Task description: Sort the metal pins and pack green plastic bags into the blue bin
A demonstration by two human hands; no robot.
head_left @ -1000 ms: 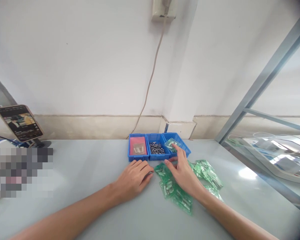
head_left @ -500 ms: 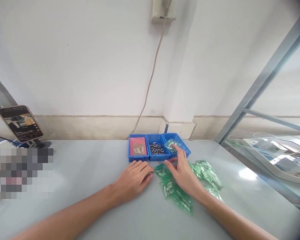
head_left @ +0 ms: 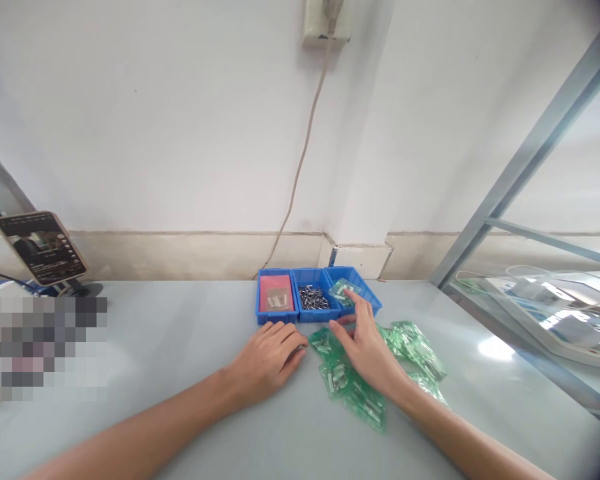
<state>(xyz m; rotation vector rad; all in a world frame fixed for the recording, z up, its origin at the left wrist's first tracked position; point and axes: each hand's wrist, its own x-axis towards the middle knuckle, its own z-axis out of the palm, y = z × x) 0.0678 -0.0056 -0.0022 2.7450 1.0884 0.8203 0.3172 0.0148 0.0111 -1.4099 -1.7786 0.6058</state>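
My right hand (head_left: 365, 340) reaches over the green plastic bags (head_left: 363, 397), its index finger extended onto a small clear-green bag (head_left: 345, 291) in the right blue bin (head_left: 373, 301); its thumb is apart and it grips nothing visible. My left hand (head_left: 270, 353) rests on the table in front of the left blue bin (head_left: 276, 319), fingers curled. Something small and dark shows between its thumb and index finger, too hidden to name. The left bin holds a red piece with a small bag of metal parts (head_left: 277, 300) on it. Many dark metal pins (head_left: 313, 297) fill the middle bin.
More green bags (head_left: 417, 350) lie right of my right wrist. A phone (head_left: 43, 248) on a stand is at the left, behind a blurred area. A cable (head_left: 307, 140) hangs down the wall. A metal frame (head_left: 525, 160) rises at the right.
The picture on the phone screen has changed. Both hands, the bins and the bags have stayed where they were.
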